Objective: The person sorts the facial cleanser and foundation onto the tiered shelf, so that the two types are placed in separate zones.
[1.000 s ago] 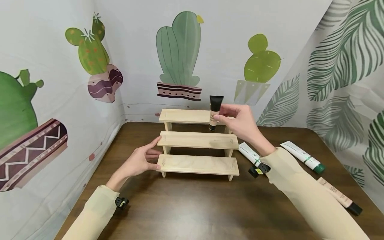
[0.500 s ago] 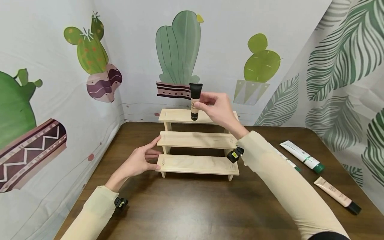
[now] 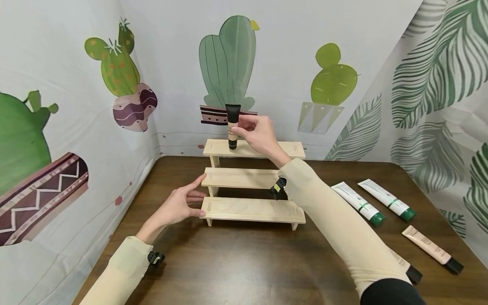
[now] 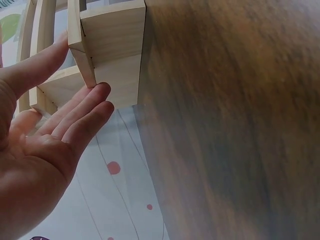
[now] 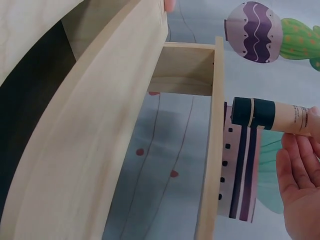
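Note:
A three-step light wooden stand (image 3: 251, 209) stands on the table with its steps facing me. My right hand (image 3: 260, 133) pinches a small beige cosmetic tube (image 3: 233, 113) with a black cap end and a black flat end. The tube is upright, cap down, over the left part of the top step (image 3: 216, 147). In the right wrist view a narrow gap shows between the black cap (image 5: 250, 112) and that step's edge (image 5: 218, 100). My left hand (image 3: 176, 206) touches the stand's left end, its fingers stretched out against the middle and lowest steps.
On the brown table (image 3: 236, 262), two white tubes with green caps, one (image 3: 358, 203) left of the other (image 3: 386, 199), lie at right. Nearer me lie a beige tube (image 3: 428, 245) and another (image 3: 413, 273) partly behind my right sleeve. A patterned cloth (image 3: 282, 63) hangs behind.
My right hand has carried the beige tube leftward, first up and then slightly down, from the stand's right side to over the left of the top step. My left hand has stayed put.

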Tool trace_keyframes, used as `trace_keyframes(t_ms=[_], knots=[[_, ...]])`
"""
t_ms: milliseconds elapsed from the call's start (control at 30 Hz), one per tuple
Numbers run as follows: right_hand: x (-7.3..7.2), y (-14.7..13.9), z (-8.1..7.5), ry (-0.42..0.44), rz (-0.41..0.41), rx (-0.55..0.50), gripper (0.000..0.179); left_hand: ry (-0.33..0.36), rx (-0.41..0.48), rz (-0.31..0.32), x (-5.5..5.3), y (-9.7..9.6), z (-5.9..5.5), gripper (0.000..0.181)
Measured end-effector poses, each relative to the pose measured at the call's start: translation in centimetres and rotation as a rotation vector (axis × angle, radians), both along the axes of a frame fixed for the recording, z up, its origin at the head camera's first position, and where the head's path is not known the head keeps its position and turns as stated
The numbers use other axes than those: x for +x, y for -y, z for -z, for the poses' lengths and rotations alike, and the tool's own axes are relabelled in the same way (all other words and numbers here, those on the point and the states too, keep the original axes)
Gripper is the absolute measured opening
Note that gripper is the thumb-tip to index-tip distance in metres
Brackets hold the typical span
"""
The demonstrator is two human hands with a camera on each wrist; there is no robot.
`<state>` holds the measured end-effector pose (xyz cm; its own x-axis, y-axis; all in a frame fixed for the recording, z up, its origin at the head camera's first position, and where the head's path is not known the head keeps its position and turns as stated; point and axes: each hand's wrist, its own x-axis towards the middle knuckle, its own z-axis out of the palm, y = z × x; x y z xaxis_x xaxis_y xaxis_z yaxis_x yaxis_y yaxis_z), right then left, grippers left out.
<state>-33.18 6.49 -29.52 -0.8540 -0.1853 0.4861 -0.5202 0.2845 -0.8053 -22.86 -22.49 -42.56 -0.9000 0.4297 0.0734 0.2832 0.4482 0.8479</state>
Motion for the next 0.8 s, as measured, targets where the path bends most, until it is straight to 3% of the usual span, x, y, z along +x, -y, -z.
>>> trace_keyframes(t_ms=[800], knots=[[-1.1,2.8,0.7,0.044,-0.006,-0.003,0.032,-0.015,0.005,0.006,0.0,0.1,-0.1,0.114]])
